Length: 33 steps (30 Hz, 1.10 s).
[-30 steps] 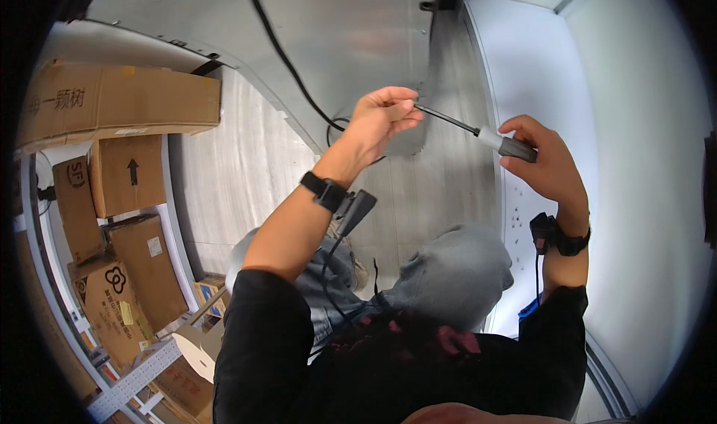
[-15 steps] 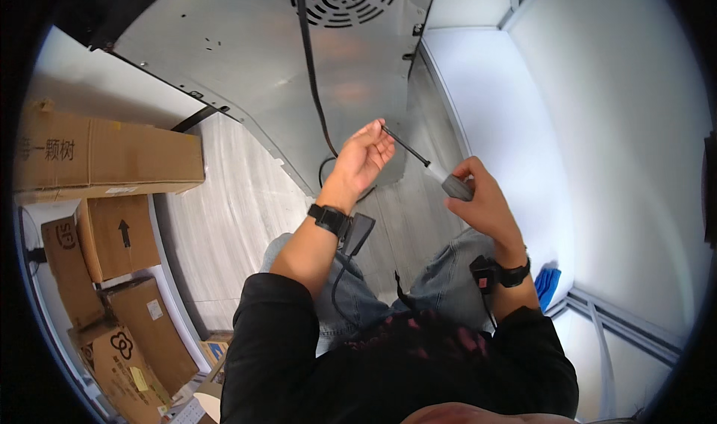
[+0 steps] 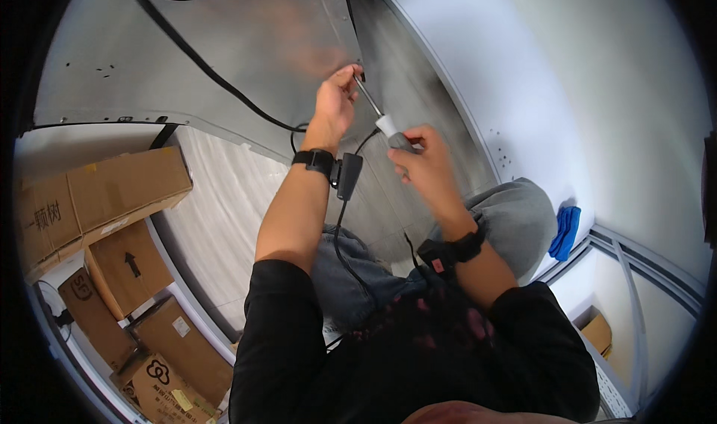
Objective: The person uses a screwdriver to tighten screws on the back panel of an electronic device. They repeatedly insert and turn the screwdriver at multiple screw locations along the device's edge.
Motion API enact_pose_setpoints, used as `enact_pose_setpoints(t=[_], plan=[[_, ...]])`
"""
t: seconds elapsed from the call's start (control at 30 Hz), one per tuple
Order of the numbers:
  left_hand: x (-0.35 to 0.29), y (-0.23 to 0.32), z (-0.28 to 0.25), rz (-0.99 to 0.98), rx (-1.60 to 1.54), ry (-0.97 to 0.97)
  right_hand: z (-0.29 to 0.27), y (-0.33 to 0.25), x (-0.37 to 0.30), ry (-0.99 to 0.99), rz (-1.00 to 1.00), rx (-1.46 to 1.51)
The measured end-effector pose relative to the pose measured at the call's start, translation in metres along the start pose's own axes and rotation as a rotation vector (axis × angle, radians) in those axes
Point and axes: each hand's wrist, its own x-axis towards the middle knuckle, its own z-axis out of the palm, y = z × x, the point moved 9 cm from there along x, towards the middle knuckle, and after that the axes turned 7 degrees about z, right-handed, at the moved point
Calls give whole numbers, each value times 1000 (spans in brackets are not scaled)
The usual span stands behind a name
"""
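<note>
A screwdriver (image 3: pixel 403 141) with a grey and white handle and a thin metal shaft slants up and left toward the edge of a bare metal appliance panel (image 3: pixel 246 58). My right hand (image 3: pixel 429 162) is closed around the handle. At the far end of the shaft, my left hand (image 3: pixel 336 101) pinches the tip with thumb and fingers, right by a dark slot at the panel's edge. Whether a screw sits between those fingertips is hidden. A black cable (image 3: pixel 216 76) runs down across the panel and passes behind my left wrist.
Cardboard boxes (image 3: pixel 112 192) are stacked along the left. A white wall panel (image 3: pixel 478 73) rises on the right, with a blue cloth (image 3: pixel 565 233) beside it. Straps and small devices with cords sit on both wrists. My knees flank the grey wood-look floor (image 3: pixel 224 200).
Both hands have moved up with the screwdriver, bringing its tip from open space to the panel's edge. The view has shifted, and my right knee now stands out farther to the right.
</note>
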Motion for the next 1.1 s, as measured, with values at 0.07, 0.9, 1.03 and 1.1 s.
enact_pose_setpoints(t=[0.07,0.9,1.03,1.1], plan=[[7,2,-3,42,52,-17,12,18,9,-12,25,116],[42,-3,-16,142,264,74,10,43,44,79,-51,174],[37,-3,-9,105,283,137,9,49,46,125,-91,191],[37,-1,-11,118,278,132,11,45,45,109,-127,188]])
